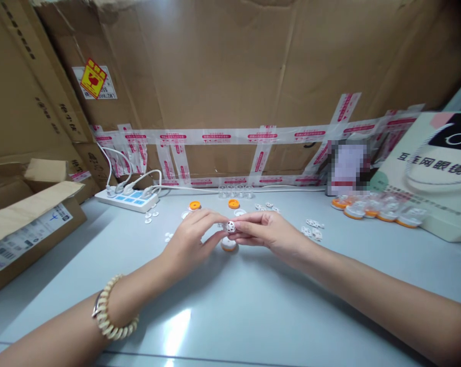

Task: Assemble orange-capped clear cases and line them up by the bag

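Observation:
A small white part with dark holes (231, 227) is held up between both hands, over the table. My right hand (271, 232) pinches it from the right with the fingertips. From the left, the thumb and forefinger of my left hand (192, 237) close on its other side. A small clear or pale bit shows between the left fingers, too small to name. Just below the fingertips sits a round white piece with an orange rim (229, 245). Behind the hands lie two orange rings (234, 204), (194, 205) and a white ring (239, 213), partly hidden.
White perforated pieces (313, 224) lie to the right, small white discs (148, 218) to the left. Clear cups (236, 191) line the back. Several orange-and-white assemblies (387, 211) stand right, beside a printed bag (433, 178). A power strip (127, 200) and open carton (35, 219) are left.

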Demonstrator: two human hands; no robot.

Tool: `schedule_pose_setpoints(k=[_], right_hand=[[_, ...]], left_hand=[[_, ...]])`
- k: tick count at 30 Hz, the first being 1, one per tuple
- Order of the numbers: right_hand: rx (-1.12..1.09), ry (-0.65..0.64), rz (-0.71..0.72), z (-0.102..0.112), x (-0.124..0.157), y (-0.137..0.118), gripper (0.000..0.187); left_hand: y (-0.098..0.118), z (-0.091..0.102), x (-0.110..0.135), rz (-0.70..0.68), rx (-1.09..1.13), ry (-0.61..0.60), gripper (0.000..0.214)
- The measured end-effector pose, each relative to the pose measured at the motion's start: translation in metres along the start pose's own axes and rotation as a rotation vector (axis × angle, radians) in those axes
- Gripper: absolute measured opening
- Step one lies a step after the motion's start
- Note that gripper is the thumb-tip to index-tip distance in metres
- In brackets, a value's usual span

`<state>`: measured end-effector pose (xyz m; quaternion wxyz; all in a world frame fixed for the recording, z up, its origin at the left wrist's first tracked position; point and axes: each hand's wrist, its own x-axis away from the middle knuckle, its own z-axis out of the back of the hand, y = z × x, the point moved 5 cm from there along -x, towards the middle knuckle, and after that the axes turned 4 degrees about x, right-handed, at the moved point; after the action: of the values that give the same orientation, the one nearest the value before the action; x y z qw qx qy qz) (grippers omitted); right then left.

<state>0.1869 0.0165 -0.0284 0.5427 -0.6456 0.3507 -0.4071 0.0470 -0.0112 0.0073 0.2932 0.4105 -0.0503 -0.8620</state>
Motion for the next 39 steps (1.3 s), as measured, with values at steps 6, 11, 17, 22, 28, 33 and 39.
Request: schedule_pose_setpoints(k=[6, 11, 17, 22, 28, 33, 39], right_hand=[[-0.028, 0.004, -0.003, -0.0007, 0.0016, -0.0021, 0.017], [0.023, -0.019, 0.027, -0.0014, 0.0018, -0.0004, 0.023], [0.017, 0.003, 0.080, -0.0052, 0.0030, 0.0017, 0.024], [0.012, 0.040, 0.111, -0.0066, 0.0046, -0.0016, 0.021], [-0.003, 0.038, 0.112, -0.0059, 0.0025, -0.0008, 0.023], [-0.024, 0.009, 0.123, -0.0076, 0.0016, 0.0001, 0.023], [-0.008, -0.005, 0.141, -0.0086, 0.0022, 0.0004, 0.025]], left_hand=[[0.0009, 0.0010, -0.0003, 0.007, -0.004, 0.014, 0.015], [0.0022, 0.0005, -0.0003, 0.009, -0.039, 0.016, 0.011], [0.0049, -0.0017, 0.0008, -0.038, -0.105, 0.031, 0.009], [0.0056, -0.0002, 0.0007, -0.050, -0.104, 0.052, 0.012], [0.0041, 0.0016, 0.0005, -0.015, -0.080, 0.079, 0.012], [0.0065, -0.0004, 0.0019, -0.050, -0.114, 0.092, 0.011], [0.0073, -0.0011, 0.0031, -0.077, -0.165, 0.086, 0.011]])
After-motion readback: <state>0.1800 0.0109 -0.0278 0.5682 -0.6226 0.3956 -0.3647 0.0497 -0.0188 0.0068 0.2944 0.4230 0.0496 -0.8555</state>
